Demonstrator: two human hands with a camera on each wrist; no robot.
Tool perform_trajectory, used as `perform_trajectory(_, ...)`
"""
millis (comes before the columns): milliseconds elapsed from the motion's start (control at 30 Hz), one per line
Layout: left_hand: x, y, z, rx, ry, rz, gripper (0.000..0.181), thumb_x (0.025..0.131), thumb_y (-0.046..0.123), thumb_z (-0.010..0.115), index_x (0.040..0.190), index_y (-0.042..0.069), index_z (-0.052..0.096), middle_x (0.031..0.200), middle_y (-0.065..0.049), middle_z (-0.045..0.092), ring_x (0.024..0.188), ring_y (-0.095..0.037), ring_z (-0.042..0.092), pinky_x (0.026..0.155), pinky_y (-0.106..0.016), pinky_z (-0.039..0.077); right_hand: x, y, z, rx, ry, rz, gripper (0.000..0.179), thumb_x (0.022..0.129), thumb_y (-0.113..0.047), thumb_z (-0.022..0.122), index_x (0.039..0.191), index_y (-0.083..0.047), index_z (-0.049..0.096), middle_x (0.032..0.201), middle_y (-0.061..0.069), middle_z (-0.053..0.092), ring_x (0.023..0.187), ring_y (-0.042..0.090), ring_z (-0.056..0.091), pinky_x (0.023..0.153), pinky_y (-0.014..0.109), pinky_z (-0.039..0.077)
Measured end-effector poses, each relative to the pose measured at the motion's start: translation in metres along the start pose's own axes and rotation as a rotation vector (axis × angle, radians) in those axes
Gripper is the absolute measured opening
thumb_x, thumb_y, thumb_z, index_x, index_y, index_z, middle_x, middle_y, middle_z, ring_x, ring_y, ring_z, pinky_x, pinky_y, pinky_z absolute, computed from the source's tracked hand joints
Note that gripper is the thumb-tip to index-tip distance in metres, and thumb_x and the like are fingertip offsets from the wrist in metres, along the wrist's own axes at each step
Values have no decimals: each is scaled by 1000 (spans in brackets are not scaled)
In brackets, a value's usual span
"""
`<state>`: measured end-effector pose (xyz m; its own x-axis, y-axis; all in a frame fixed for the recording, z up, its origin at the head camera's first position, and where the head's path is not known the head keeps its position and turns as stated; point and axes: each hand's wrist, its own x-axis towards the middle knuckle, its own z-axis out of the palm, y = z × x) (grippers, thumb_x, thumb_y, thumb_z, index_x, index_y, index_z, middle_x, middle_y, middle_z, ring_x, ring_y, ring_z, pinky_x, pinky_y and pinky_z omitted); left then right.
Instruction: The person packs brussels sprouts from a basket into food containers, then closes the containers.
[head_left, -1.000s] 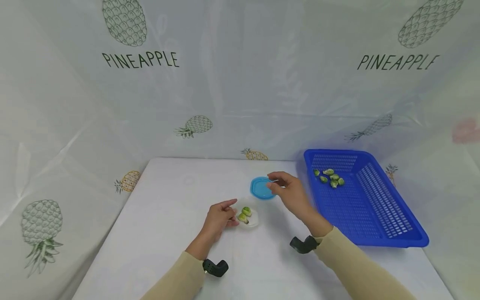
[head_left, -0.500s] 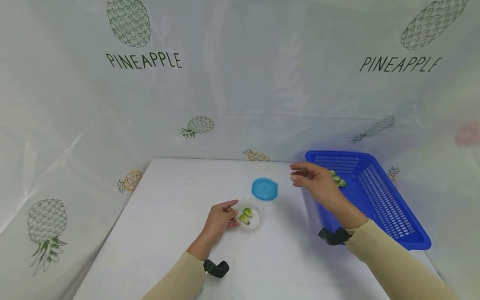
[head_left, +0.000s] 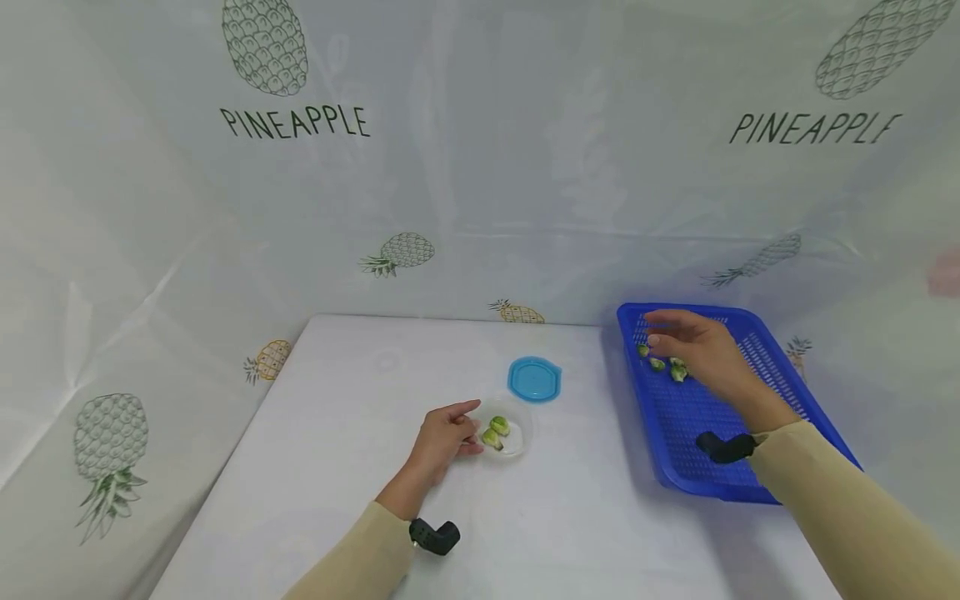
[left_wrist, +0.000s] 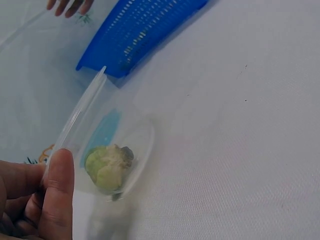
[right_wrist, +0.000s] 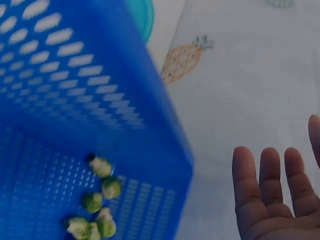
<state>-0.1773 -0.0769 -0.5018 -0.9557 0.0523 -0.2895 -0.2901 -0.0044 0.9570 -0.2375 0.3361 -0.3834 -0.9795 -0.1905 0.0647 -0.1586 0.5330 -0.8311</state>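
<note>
The left hand [head_left: 441,437] pinches the bowl [head_left: 522,422]; at two o'clock from it, the right hand [head_left: 703,352] has reached the basket [head_left: 678,454], fingers [right_wrist: 247,187] empty and loose, sprouts [head_left: 678,370] now close

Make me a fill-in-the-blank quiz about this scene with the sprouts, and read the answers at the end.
1. The left grip pinches a clear container with ____ green sprouts inside.
2. The grip nearer the basket is the ____ one.
3. The lid lying off the container is light ____.
4. The word printed on the backdrop is ____.

Answers: two; right; blue; PINEAPPLE.
</note>
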Motion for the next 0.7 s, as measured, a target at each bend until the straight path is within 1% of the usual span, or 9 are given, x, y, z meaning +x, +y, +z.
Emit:
perform_trajectory(100,0,0,0,4,1,-4,43,102,0,64,145,2,63,91,-4,56,73,-12,63,69,-28,67,3,11,-6,-38,-8,9,56,105,-40,66,154,-14,53,151,21,56,105,-2,69,84,19,58)
perform_trajectory(167,0,1,0,7,3,-7,43,102,0,65,145,3,63,91,-4,56,74,-13,63,69,-28,67,4,17,-10,-73,-9,16,57,106,-41,65,154,-13,53,151,20,57,110,3,68,88,26,59)
perform_trajectory(200,0,1,0,10,4,-8,43,102,0,65,145,3,64,91,-4,56,74,-13,63,69,-28,67,4,20,-11,-86,-11,20,57,106,-41,65,154,-12,53,151,20,56,114,7,67,92,32,60)
perform_trajectory(267,0,1,0,14,7,-9,43,102,1,65,145,4,64,92,-4,56,74,-13,63,70,-29,67,6,26,-13,-114,-26,29,59,106,-41,64,155,-10,51,152,21,55,127,23,62,100,48,57)
perform_trajectory(333,-1,1,-1,15,9,-9,43,102,2,66,145,4,64,92,-4,56,75,-14,63,71,-29,67,8,33,-14,-132,-42,54,61,106,-42,64,156,-10,50,155,21,52,138,39,53,104,63,51)
perform_trajectory(400,-1,2,-1,20,10,-6,43,102,3,66,145,4,63,93,-4,56,75,-14,62,70,-29,67,11,42,-16,-136,-67,82,64,106,-45,64,157,-9,48,158,23,49,145,47,43,107,71,44)
perform_trajectory(467,0,1,-1,24,8,-6,43,102,3,66,145,4,63,93,-4,55,75,-14,62,70,-29,67,13,52,-17,-151,-84,106,66,106,-47,62,158,-10,47,159,23,47,147,50,39,109,74,40)
perform_trajectory(533,1,1,-1,26,5,-10,43,102,3,66,145,5,63,92,-4,55,75,-14,62,70,-28,67,15,62,-19,-159,-97,124,67,106,-49,61,159,-10,47,160,23,46,147,50,39,110,75,39)
perform_trajectory(700,3,-1,-2,25,3,-13,42,102,2,66,144,6,65,92,-5,56,75,-14,63,71,-28,67,20,80,-21,-164,-106,126,60,109,-40,59,157,-7,47,159,26,46,147,52,38,110,76,39)
